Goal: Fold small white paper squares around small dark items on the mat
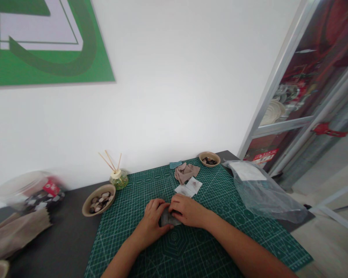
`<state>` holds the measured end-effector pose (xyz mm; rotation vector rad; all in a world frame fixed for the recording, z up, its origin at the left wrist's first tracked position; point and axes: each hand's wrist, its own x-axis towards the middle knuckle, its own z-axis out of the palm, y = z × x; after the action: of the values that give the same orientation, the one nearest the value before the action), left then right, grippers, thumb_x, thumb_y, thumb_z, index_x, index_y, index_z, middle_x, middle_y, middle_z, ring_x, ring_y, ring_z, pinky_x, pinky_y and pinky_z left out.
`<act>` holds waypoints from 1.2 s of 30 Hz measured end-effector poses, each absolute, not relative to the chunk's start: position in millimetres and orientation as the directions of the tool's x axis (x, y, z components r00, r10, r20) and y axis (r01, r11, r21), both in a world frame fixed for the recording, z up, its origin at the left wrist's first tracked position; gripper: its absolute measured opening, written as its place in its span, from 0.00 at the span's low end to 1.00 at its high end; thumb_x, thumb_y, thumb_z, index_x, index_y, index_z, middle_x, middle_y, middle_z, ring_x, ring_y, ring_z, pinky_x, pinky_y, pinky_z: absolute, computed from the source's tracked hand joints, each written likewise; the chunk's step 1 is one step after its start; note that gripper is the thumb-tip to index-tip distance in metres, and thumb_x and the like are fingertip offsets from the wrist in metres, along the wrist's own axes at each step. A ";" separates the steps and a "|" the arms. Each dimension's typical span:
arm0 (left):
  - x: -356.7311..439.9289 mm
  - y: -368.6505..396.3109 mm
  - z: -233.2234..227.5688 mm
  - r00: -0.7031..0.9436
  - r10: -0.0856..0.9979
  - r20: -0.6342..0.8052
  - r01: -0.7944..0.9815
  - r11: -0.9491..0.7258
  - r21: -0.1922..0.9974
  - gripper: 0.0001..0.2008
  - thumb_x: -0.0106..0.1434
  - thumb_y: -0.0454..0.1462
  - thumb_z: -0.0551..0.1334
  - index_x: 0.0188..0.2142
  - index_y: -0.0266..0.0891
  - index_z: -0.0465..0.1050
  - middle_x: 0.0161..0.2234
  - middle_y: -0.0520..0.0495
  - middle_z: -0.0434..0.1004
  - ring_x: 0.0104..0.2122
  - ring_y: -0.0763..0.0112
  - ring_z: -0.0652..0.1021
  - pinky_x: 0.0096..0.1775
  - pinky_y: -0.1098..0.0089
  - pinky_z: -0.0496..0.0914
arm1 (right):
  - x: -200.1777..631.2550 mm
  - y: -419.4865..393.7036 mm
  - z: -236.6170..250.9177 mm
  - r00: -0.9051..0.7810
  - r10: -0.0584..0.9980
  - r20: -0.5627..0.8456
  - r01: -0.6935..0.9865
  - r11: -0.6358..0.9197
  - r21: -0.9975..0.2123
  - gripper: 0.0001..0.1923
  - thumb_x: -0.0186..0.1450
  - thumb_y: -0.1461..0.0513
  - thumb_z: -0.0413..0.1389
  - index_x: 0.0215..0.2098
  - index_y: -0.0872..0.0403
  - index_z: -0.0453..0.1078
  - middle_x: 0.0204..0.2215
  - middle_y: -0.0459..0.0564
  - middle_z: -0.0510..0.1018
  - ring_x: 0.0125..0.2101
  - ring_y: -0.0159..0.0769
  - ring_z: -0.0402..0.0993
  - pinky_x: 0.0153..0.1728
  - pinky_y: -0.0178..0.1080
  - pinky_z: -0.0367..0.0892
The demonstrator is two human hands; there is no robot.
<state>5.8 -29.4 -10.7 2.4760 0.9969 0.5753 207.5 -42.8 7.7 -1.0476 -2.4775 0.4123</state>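
The left hand (154, 224) and right hand (190, 211), both curled, gripped a grey piece (168, 220) on the green mat (234, 247), its handling seemingly unfinished; at 1 o'clock from them, 2 smudged white sheets (194, 185) lay ungripped, perhaps finished.

1. Dark table (72, 231): green cutting mat (217, 185) across the centre; tan cloth (23, 231), nine o'clock; clear tub (14, 189) and pebble-filled bowl (86, 204), ten o'clock.
2. Mat: white squares (195, 185), brown cloth (185, 172), twelve o'clock; second bowl (208, 165), one o'clock; plastic bag (269, 193) overlapping, two o'clock.
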 end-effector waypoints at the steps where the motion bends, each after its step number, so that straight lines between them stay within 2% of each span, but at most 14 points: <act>1: 5.7 -29.4 -10.6 0.661 0.719 0.217 0.550 -0.660 0.512 0.23 0.53 0.35 0.67 0.49 0.44 0.67 0.47 0.45 0.66 0.48 0.55 0.66 0.51 0.55 0.63 | 207.5 -42.9 8.4 -0.631 0.731 0.259 0.607 0.673 -0.422 0.08 0.62 0.68 0.54 0.39 0.57 0.71 0.36 0.51 0.72 0.39 0.37 0.66 0.41 0.37 0.64; 6: 5.2 -29.2 -11.6 0.655 0.724 0.217 0.552 -0.655 0.516 0.23 0.53 0.36 0.68 0.49 0.44 0.68 0.47 0.45 0.66 0.49 0.55 0.66 0.51 0.54 0.62 | 207.8 -43.3 9.0 -0.668 0.704 0.242 0.572 0.693 -0.438 0.07 0.60 0.68 0.56 0.37 0.57 0.71 0.34 0.50 0.72 0.37 0.36 0.67 0.39 0.35 0.64; 12: 5.1 -28.8 -14.3 0.655 0.717 0.237 0.543 -0.665 0.513 0.24 0.53 0.36 0.67 0.50 0.44 0.67 0.47 0.45 0.66 0.49 0.55 0.66 0.52 0.54 0.62 | 209.0 -41.0 5.2 -0.606 0.745 0.279 0.612 0.661 -0.434 0.08 0.61 0.69 0.55 0.39 0.57 0.71 0.36 0.51 0.72 0.39 0.37 0.67 0.42 0.37 0.64; 18: 5.4 -29.2 -11.9 0.661 0.716 0.225 0.544 -0.664 0.513 0.23 0.53 0.36 0.67 0.49 0.44 0.67 0.47 0.45 0.66 0.49 0.55 0.66 0.51 0.54 0.62 | 208.6 -42.7 8.5 -0.644 0.725 0.244 0.581 0.671 -0.460 0.08 0.61 0.69 0.56 0.39 0.56 0.72 0.36 0.50 0.72 0.38 0.36 0.68 0.40 0.36 0.64; 24: 5.4 -28.9 -12.1 0.656 0.722 0.222 0.546 -0.657 0.520 0.24 0.53 0.36 0.67 0.50 0.44 0.67 0.47 0.45 0.66 0.49 0.54 0.66 0.51 0.54 0.62 | 209.7 -41.3 6.2 -0.603 0.757 0.253 0.612 0.642 -0.462 0.09 0.62 0.69 0.54 0.39 0.56 0.72 0.36 0.51 0.72 0.40 0.37 0.67 0.42 0.37 0.64; 30: 4.8 -29.0 -12.8 0.656 0.724 0.216 0.555 -0.656 0.511 0.23 0.53 0.36 0.67 0.49 0.45 0.68 0.47 0.45 0.66 0.49 0.54 0.66 0.51 0.53 0.62 | 209.3 -43.0 8.6 -0.658 0.717 0.230 0.566 0.672 -0.477 0.08 0.61 0.69 0.55 0.38 0.56 0.72 0.35 0.50 0.72 0.38 0.35 0.68 0.39 0.36 0.64; 36: 5.2 -28.3 -12.6 0.661 0.719 0.214 0.552 -0.659 0.510 0.24 0.52 0.36 0.68 0.50 0.44 0.67 0.47 0.44 0.66 0.49 0.54 0.66 0.51 0.54 0.62 | 210.3 -41.8 7.5 -0.621 0.744 0.246 0.596 0.652 -0.469 0.08 0.61 0.70 0.55 0.39 0.57 0.72 0.36 0.51 0.72 0.39 0.36 0.67 0.42 0.37 0.64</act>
<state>5.2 -28.3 -12.6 2.4752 0.9980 0.5666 210.3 -41.8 7.5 -1.0518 -2.4512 0.4813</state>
